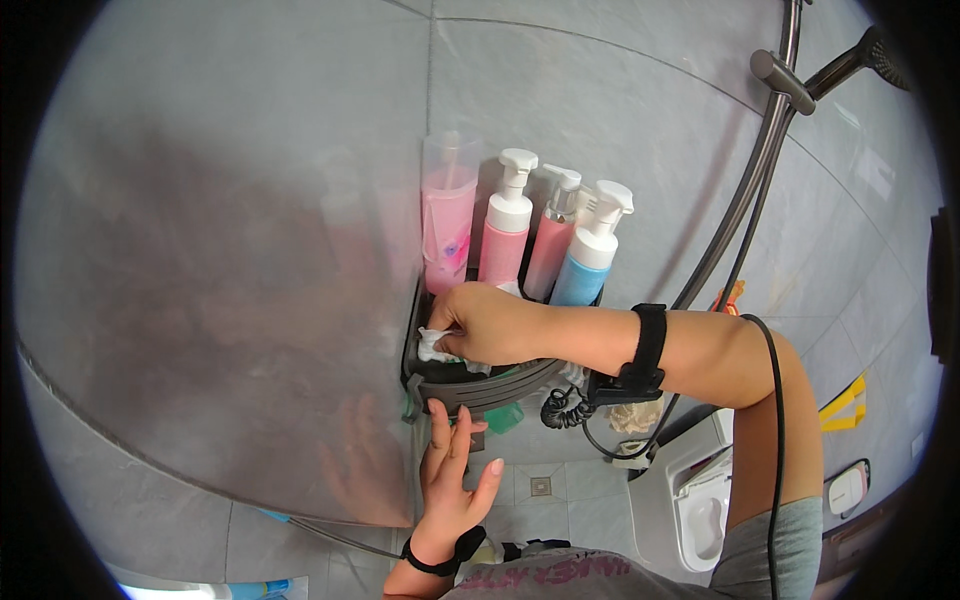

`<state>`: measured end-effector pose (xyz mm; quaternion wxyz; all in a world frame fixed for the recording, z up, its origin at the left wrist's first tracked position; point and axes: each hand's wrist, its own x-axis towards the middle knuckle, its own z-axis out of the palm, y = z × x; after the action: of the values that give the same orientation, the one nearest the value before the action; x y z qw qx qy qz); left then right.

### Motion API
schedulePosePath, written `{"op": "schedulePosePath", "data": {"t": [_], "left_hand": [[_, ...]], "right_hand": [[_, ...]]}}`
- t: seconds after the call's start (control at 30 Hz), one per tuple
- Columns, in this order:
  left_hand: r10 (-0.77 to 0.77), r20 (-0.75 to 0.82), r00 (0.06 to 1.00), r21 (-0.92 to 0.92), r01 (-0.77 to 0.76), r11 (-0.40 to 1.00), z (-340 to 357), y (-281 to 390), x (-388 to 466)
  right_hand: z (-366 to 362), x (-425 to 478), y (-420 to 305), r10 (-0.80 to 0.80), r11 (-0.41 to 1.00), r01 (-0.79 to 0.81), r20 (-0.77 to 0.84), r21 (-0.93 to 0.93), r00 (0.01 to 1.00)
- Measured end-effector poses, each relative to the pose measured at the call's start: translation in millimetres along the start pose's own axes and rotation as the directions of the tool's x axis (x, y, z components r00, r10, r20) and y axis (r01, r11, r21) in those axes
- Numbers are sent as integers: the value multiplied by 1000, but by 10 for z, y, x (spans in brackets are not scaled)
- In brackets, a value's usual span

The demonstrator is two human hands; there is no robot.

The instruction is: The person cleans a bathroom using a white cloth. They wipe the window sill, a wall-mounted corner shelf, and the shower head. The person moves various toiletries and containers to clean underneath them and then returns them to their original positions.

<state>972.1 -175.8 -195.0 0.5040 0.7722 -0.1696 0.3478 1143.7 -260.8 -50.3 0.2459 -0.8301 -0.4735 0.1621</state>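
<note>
A white cloth or tissue (433, 345) is pinched in the fingers of my right hand (487, 322), down inside a dark corner shower shelf (480, 391). Just under the shelf's front rim is my left hand (454, 469), empty, its fingers spread and their tips close to the rim; contact cannot be told. Along the back of the shelf stand a pink bottle with a clear cap (448, 232), a pink foam pump bottle (504, 244), a pink pump bottle with a silver collar (551, 247) and a blue pump bottle (583, 274). My right hand hides part of the shelf floor.
Glossy tiled walls (225, 262) meet behind the shelf. A shower rail (750, 172) with a hand shower (881, 60) is at the upper right. Below are a floor drain (541, 487) and a white toilet (697, 517). A black cable (778, 420) crosses my right arm.
</note>
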Motion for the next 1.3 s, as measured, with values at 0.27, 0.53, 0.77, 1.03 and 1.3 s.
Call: {"op": "schedulePosePath", "data": {"t": [0.27,0.53,0.77,1.03,1.3], "left_hand": [[9,-28,1000,12,-9,1000,42,-37,-9],[9,-57,998,61,-5,998,84,-66,-27],[-36,-104,994,58,42,997,45,-6,-24],[-34,-115,993,41,39,998,54,14,-6],[11,-186,982,60,0,998,40,149,18]], "right_hand": [[-57,-97,-36,-192,976,167,181,143,965],[-188,-68,-90,-379,922,379,410,85,830],[-243,-193,5,-189,950,279,455,-141,871],[-386,-383,-37,146,893,26,344,-450,927],[-625,-675,-326,-43,999,34,-367,-29,929]]}}
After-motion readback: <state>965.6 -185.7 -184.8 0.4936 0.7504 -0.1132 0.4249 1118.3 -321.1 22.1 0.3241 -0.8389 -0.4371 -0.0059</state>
